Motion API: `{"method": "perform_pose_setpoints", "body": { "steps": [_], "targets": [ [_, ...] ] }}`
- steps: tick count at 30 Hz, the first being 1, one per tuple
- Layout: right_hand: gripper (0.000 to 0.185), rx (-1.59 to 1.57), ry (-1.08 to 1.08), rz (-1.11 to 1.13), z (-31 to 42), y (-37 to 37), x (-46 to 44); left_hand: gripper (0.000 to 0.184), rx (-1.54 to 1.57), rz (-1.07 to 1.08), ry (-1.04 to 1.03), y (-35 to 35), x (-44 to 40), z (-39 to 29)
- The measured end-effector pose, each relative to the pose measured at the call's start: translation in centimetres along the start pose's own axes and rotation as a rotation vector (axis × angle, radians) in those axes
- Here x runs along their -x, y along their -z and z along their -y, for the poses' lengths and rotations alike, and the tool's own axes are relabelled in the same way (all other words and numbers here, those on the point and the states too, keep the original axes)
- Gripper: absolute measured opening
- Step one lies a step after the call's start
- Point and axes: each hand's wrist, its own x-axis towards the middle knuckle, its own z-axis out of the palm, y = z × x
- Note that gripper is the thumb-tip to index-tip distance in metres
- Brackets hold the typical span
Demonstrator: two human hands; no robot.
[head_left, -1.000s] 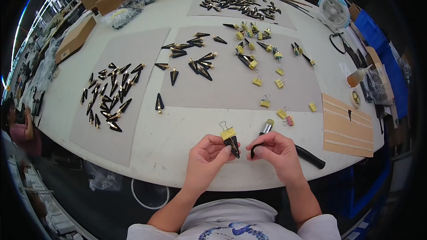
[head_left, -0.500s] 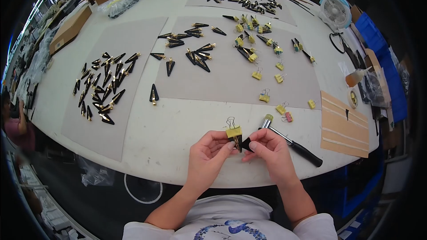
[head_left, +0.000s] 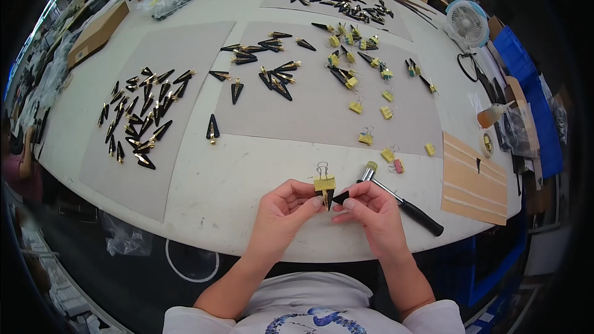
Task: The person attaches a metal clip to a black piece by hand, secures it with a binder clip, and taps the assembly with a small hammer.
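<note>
My left hand pinches a black-and-gold hair clip, its narrow end pointing down towards me. Across the top of it sits a yellow binder clip with its wire handles up. Between thumb and fingers of my right hand is a small black triangular piece, close beside the hair clip; I cannot tell whether they touch. A hammer with a black grip lies just right of my right hand. Beyond it are loose yellow binder clips and a pink binder clip.
Many black-and-gold hair clips lie on grey sheets, some with yellow binder clips on them. At the right are a brown board with pale strips, a tape roll, a bottle and a fan.
The black piece in my right hand has tilted and shifted slightly beside the hair clip. Both hands keep their holds. The whole view has shifted a little.
</note>
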Motion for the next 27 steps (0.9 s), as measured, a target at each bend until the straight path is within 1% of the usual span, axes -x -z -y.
{"method": "perform_pose_setpoints", "body": {
  "steps": [6,10,12,16,18,27],
  "targets": [
    [0.014,0.032,0.052,-0.03,-0.5,0.1,0.3,0.014,-0.067,-0.023,-0.06,0.1,-0.3,0.8],
    [0.015,0.074,0.039,-0.082,-0.3,-0.2,0.3,0.015,-0.032,-0.016,-0.041,-0.2,-0.3,0.8],
    [0.016,0.109,0.075,-0.071,-0.3,-0.2,0.3,0.014,-0.082,-0.053,-0.118,-0.5,-0.3,1.2],
    [0.016,0.157,0.051,-0.061,0.1,-0.3,0.1,0.016,-0.139,-0.079,-0.184,-0.6,-0.4,1.9],
    [0.017,0.156,0.066,-0.068,0.3,-0.6,0.0,0.018,-0.247,-0.085,-0.227,-0.8,-0.3,1.8],
    [0.013,0.143,0.043,-0.062,0.1,-0.5,-0.3,0.016,-0.235,-0.093,-0.206,-0.9,-0.1,1.8]
  ]
}}
